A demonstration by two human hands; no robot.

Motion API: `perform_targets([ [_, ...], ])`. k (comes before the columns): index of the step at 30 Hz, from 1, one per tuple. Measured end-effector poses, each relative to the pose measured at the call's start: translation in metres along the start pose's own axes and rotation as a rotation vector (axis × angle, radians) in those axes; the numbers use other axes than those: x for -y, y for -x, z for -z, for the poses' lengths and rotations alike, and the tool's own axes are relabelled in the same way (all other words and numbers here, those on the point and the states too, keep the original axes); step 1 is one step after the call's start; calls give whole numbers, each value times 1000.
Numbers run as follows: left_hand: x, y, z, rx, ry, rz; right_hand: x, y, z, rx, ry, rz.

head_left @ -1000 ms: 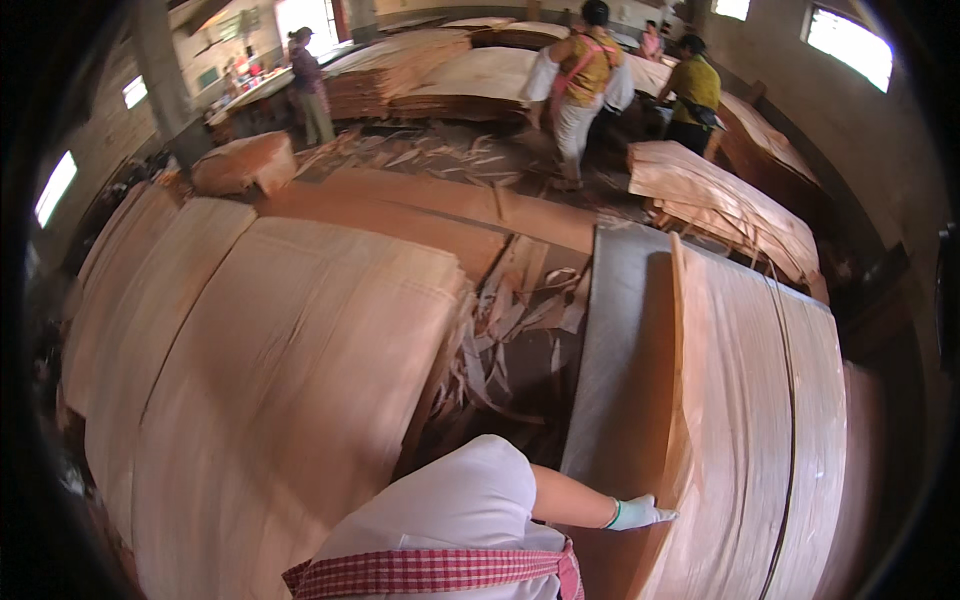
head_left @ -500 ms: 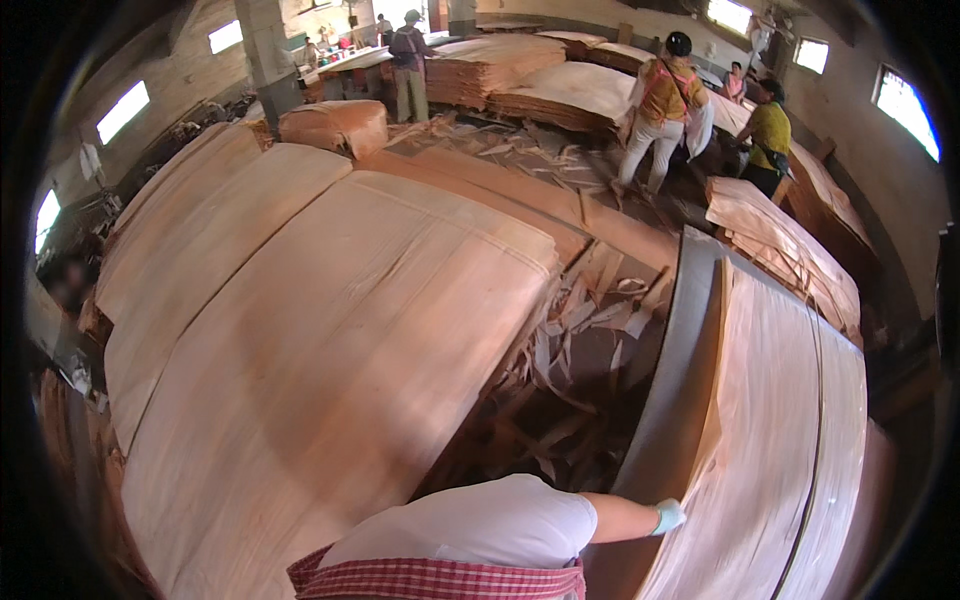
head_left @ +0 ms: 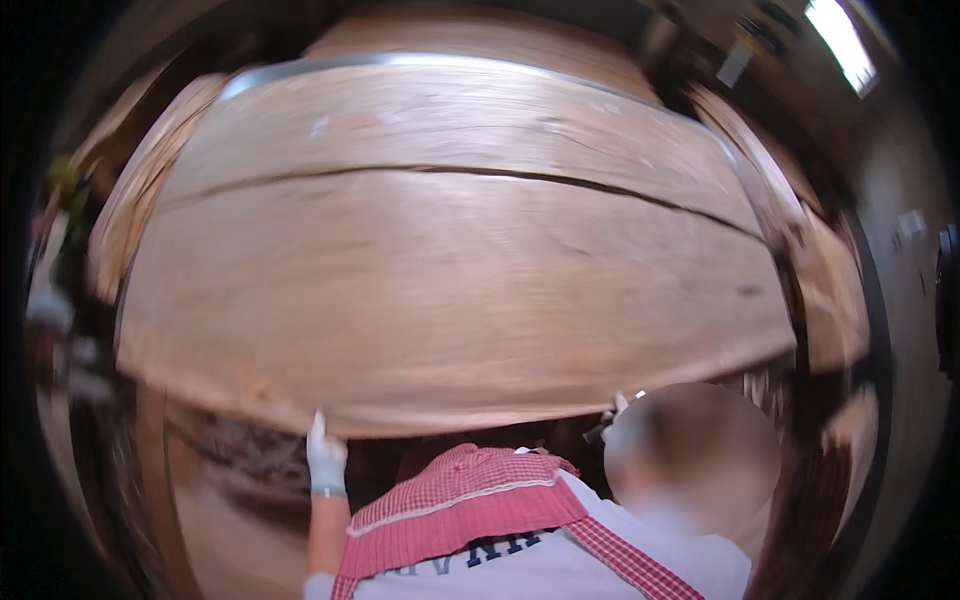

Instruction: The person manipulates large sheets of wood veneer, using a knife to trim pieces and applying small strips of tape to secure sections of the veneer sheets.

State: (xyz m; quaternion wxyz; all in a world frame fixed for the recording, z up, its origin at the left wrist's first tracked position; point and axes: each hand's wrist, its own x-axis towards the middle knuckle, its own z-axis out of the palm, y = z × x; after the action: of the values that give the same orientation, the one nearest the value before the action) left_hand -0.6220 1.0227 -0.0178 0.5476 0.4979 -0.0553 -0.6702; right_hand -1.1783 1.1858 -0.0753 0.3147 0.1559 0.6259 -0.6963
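A broad, pale brown wood veneer sheet (head_left: 460, 290) lies in front of me on top of a stack, with its near edge toward my body. My left hand (head_left: 327, 460), in a white glove, grips that near edge with the thumb over the top and the other fingers out of sight beneath. Farther right along the same edge, my right hand (head_left: 618, 404) pinches the sheet; only a bit of its white glove shows, the rest being hidden by a blurred patch. A long dark split (head_left: 480, 172) runs across the veneer toward the far side.
Bundled veneer (head_left: 150, 190) stands to the left, with more veneer (head_left: 825, 290) to the right beside the wall (head_left: 915, 290). Veneer scraps (head_left: 250, 450) lie below the sheet's near edge. The surroundings are smeared by motion.
My view and body have turned to the right to face the veneer stack squarely. Earlier one gloved hand touched its edge; now both hands are at the near edge.
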Motion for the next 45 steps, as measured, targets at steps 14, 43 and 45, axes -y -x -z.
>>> perform_targets([
  [14,114,-33,-55,917,-1966,412,-11,-7,131,-36,20,-389],
  [43,904,272,-819,1595,-1493,-866,333,-240,557,-423,-56,94],
  [45,954,290,-858,1498,-1507,-841,356,-265,586,-477,-18,17],
])
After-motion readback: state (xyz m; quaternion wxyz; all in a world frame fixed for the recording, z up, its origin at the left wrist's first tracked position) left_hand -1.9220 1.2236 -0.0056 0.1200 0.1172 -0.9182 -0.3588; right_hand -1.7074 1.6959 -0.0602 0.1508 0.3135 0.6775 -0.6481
